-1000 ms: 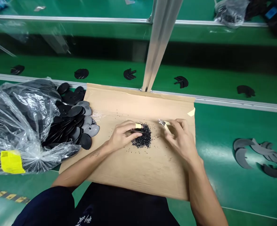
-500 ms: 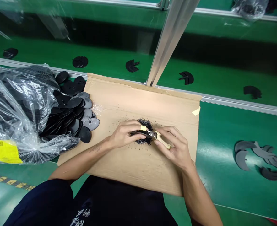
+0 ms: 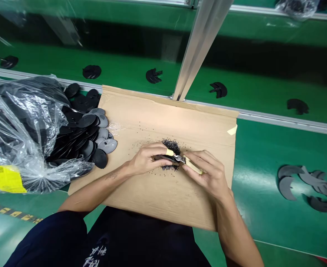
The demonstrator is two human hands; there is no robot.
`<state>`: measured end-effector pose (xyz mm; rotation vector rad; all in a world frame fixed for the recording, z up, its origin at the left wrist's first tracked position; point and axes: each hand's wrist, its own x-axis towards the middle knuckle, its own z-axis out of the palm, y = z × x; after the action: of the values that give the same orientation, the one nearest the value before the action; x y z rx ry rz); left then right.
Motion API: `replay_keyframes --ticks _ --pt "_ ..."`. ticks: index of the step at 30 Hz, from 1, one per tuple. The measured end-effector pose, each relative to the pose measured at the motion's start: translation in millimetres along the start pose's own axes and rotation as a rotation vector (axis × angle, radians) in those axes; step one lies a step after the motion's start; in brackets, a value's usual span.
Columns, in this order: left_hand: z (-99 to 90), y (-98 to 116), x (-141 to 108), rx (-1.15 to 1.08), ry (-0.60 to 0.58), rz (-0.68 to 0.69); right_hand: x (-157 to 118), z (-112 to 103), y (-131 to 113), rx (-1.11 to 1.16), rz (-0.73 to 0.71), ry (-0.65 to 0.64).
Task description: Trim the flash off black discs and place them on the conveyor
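My left hand (image 3: 149,158), with yellow tape round one finger, is closed on a flat black plastic disc (image 3: 167,158). My right hand (image 3: 208,170) grips cutting pliers (image 3: 191,164) by their pale yellow handles. The metal jaws of the pliers meet the right edge of the disc; whether they are closed on it I cannot tell. Beneath both hands lies a pile of small black bits (image 3: 171,145) on a cardboard sheet (image 3: 163,200). Part of the disc is hidden behind my left fingers.
At the left, many black discs (image 3: 88,122) spill from a clear plastic bag (image 3: 19,122) with a yellow label (image 3: 9,179). Grey curved pieces (image 3: 287,187) lie on the green surface at the right. A metal post (image 3: 191,63) rises behind the cardboard. Black pieces (image 3: 92,71) sit spaced out beyond the rail.
The pliers and my right hand have shifted very slightly. Black pieces behind the rail have moved a little left in view. Both hands keep their holds.
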<state>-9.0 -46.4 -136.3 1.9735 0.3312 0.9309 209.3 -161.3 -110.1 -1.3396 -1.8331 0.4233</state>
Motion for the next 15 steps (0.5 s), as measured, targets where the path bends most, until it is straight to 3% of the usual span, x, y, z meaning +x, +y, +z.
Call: replay_keyframes --ticks 6,15 --pt "1.7 0.2 0.5 -0.023 0.0 -0.006 -2.4 -1.1 -2.5 -0.074 -0.007 -0.02" --pt "1.5 6.2 2.2 0.062 0.01 -0.018 -0.9 2.4 -4.5 0.044 0.049 0.034"
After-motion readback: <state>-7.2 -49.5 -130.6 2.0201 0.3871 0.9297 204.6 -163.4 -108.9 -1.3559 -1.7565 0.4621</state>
